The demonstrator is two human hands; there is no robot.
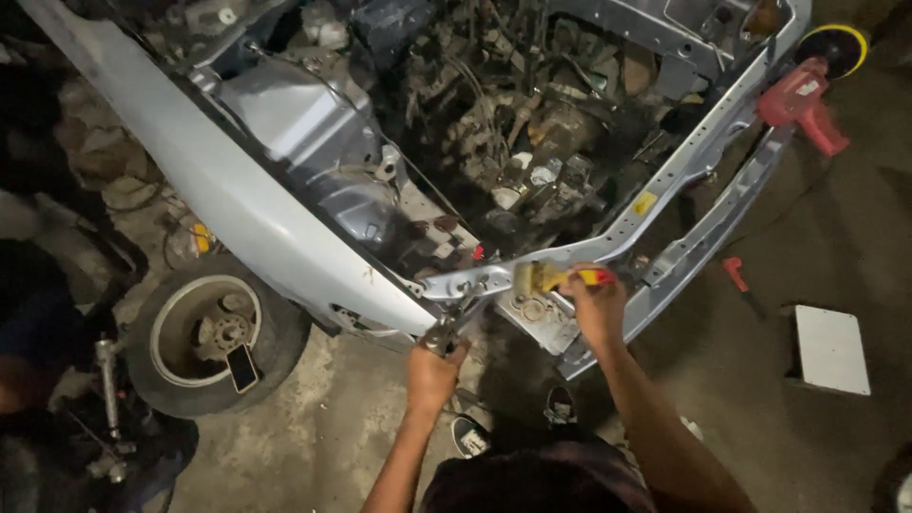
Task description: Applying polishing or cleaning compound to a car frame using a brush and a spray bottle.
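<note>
- While I watch from the head view, my right hand (597, 309) is clenched round a red-and-yellow-handled tool (560, 277) pressed on the grey front bracket (475, 283) of the stripped car.
- My left hand (433, 372), just below the bracket, grips a dark metal tool (441, 334).
- Bracket is not yet off; I judge the work mid-way.
- Left of the bracket: a wheel (211, 332) with a phone (241, 367) on it.
- Far right of the bracket: a red polisher (803, 100).

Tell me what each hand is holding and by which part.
Right hand grips a screwdriver by its red-and-yellow handle. Left hand is closed around a dark metal tool at its lower end; its kind cannot be told.
</note>
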